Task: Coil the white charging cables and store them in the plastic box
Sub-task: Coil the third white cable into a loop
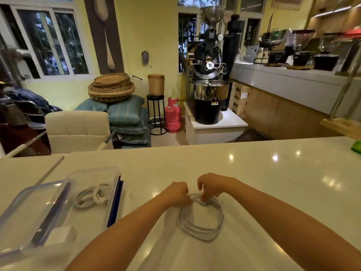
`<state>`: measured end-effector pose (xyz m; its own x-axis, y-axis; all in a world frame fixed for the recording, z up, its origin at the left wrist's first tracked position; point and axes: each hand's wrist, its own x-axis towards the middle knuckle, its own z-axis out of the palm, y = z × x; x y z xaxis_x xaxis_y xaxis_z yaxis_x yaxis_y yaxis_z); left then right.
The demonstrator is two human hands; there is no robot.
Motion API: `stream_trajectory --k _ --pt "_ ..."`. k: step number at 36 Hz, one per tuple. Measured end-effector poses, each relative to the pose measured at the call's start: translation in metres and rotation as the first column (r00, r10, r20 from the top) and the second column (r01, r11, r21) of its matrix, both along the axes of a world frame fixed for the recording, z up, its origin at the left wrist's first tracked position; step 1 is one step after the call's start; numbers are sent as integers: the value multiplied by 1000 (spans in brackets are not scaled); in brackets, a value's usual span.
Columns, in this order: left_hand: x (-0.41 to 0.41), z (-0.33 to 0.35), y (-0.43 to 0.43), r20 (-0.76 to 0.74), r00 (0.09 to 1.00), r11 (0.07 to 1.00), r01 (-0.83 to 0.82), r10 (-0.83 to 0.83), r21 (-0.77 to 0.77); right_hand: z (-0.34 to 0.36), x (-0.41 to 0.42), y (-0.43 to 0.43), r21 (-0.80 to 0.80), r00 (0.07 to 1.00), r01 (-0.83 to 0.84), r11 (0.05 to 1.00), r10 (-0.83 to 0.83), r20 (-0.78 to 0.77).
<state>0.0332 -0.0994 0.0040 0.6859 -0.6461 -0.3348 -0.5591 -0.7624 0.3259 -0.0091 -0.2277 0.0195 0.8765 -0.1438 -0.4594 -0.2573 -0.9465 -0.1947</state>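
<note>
Left hand (178, 193) and right hand (210, 185) nearly touch, fingers (203, 196) curled, apparently pinching.

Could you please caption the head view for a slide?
Left hand and right hand pinch a coiled white cable on the counter; another coil lies in the open plastic box.

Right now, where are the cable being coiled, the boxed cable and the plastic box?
cable being coiled (195, 230): head view, near arc of loop
boxed cable (95, 195): head view, bundle middle
plastic box (91, 171): head view, far rim
</note>
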Motion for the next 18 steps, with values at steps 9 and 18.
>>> stream_trajectory --k 9,18 --pt "4 -6 -5 -66 998 1000 -11 11 0 -7 -5 -4 25 997 -48 998 47 58" --pt "16 13 7 -425 902 963 -177 76 -202 4 -7 -15 226 992 6 974 -34 122"
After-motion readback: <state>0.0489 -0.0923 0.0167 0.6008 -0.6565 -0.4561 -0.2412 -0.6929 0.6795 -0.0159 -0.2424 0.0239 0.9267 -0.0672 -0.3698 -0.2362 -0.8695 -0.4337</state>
